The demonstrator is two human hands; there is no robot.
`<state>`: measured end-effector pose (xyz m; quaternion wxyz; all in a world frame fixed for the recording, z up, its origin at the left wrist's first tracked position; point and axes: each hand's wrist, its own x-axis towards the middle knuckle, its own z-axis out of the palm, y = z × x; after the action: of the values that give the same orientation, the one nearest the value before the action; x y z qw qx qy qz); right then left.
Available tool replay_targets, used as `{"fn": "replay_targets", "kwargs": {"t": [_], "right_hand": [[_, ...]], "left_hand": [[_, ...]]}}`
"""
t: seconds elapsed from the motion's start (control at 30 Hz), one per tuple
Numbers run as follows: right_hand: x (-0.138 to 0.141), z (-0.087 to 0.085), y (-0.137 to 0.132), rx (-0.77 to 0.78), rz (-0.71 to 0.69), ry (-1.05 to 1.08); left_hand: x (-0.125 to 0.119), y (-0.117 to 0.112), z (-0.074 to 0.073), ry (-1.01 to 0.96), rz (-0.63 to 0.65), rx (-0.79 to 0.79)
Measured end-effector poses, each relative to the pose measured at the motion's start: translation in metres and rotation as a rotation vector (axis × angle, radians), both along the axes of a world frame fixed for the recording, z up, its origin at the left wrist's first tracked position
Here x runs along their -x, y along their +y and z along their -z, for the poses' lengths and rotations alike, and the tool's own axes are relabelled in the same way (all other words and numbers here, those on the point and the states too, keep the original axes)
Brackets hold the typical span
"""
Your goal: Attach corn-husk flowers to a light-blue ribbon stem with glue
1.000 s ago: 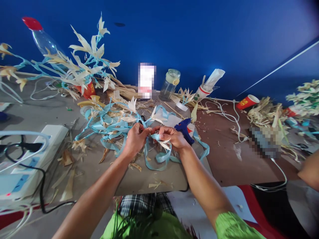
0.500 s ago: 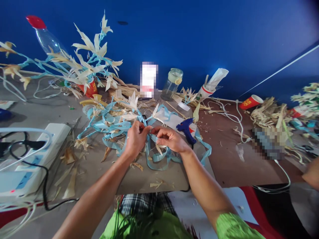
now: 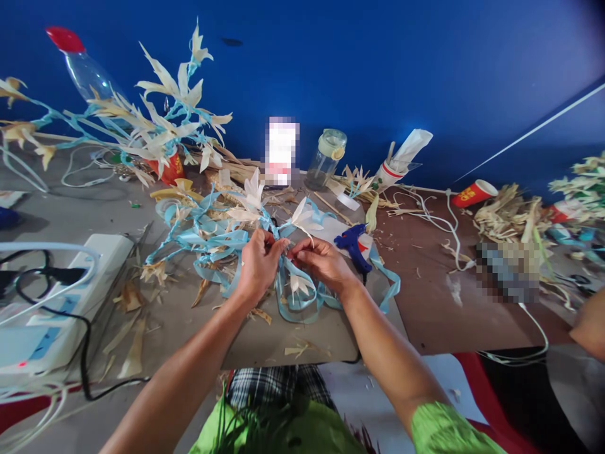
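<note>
My left hand (image 3: 258,265) and my right hand (image 3: 321,263) meet at the table's middle, both closed in a pinch on a light blue ribbon stem (image 3: 283,243) of a tangled husk-flower branch (image 3: 212,230). Cream husk petals (image 3: 302,217) stand just above my fingertips. A small husk flower (image 3: 299,284) hangs among loops of blue ribbon (image 3: 302,306) below my right hand. A blue glue gun (image 3: 352,243) lies just right of my right hand.
A white power strip (image 3: 61,296) with black cables lies at left. A tall blue-and-cream flower branch (image 3: 155,120), a plastic bottle (image 3: 85,72), a glass jar (image 3: 326,157) and paper cups (image 3: 472,192) stand behind. Husk piles (image 3: 510,214) lie at right. Another person's arm (image 3: 588,325) shows at the right edge.
My right hand has shifted a little left and up toward my left hand. The small husk flower has dropped from my right fingers to hang below among the ribbon loops.
</note>
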<state>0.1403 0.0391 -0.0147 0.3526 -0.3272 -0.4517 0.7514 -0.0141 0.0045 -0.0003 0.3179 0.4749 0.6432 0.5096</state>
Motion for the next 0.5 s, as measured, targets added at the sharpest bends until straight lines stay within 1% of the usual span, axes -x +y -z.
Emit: {"fn": "replay_targets", "kwargs": {"t": [0.17, 0.33, 0.5], "right_hand": [[0.014, 0.004, -0.007, 0.089, -0.005, -0.014], [0.018, 0.004, -0.010, 0.114, 0.008, -0.132], [0.016, 0.003, -0.008, 0.193, -0.070, -0.129]], "left_hand": [[-0.002, -0.001, -0.002, 0.039, 0.003, -0.003], [-0.005, 0.000, -0.001, 0.122, 0.011, 0.022], [-0.006, 0.000, 0.003, 0.158, 0.044, 0.018]]}}
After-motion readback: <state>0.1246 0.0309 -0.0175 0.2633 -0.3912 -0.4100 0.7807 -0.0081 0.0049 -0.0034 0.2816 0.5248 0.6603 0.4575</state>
